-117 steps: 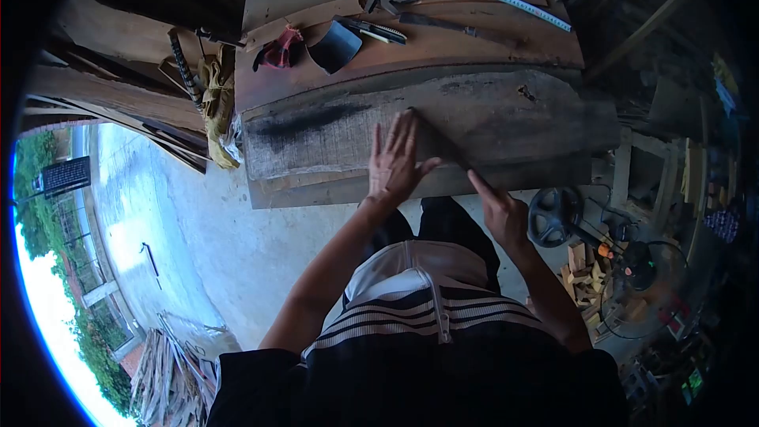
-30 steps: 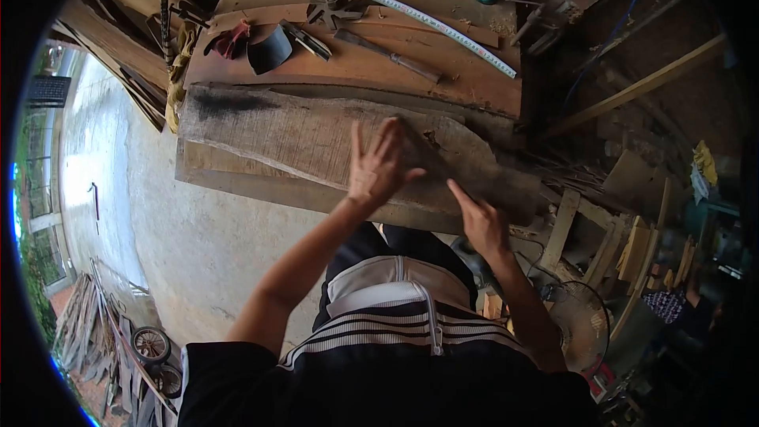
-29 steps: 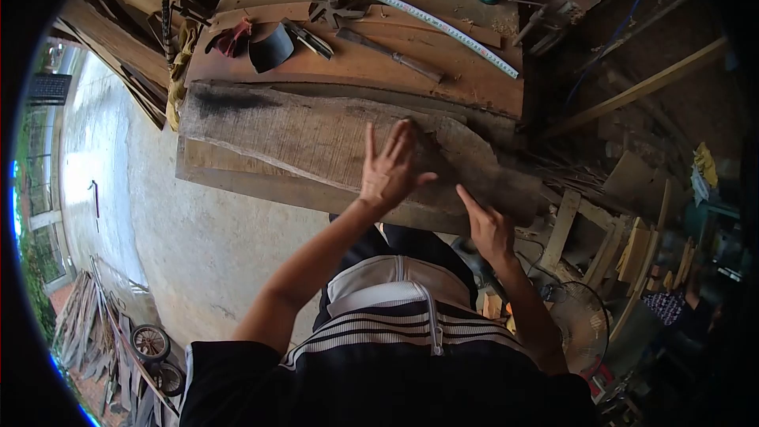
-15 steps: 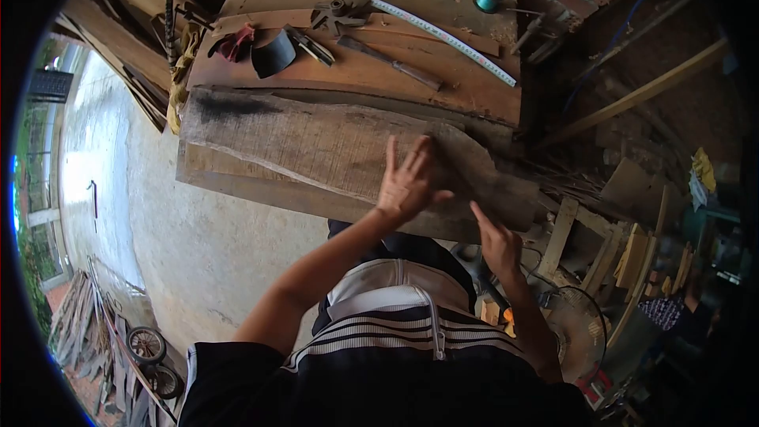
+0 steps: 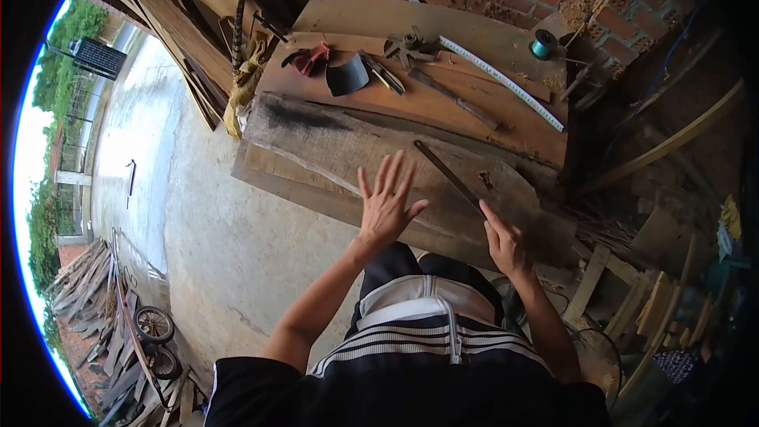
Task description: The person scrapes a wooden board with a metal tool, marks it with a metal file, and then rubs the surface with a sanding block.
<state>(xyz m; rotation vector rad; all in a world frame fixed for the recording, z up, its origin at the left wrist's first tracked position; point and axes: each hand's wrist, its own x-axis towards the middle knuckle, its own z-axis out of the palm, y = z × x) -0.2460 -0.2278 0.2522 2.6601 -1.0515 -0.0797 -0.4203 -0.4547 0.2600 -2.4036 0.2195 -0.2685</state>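
Observation:
My right hand [image 5: 506, 247] is closed around the near end of a long thin dark metal bar [image 5: 447, 172], which looks like a file, with the index finger stretched along it. The bar slants up and left over a rough wooden slab [image 5: 332, 142] with a ragged edge and a black patch at its left end. My left hand [image 5: 386, 205] is spread with nothing in it, over the slab's near edge; whether it touches cannot be made out. A small dark mark or hole [image 5: 485, 180] shows in the slab right of the bar.
On the workbench [image 5: 364, 16] behind lie a chisel [image 5: 455, 100], a white tape measure strip [image 5: 506, 81], a dark spiked metal part [image 5: 409, 49], a dark curved sheet [image 5: 346, 77] and a red cloth-like piece [image 5: 307, 59]. A teal thread spool [image 5: 543, 44] stands back right.
My left hand has moved back toward me, off the slab's middle. The dark bar in my right hand now shows plainly across the slab. The whole view has shifted and tilted up.

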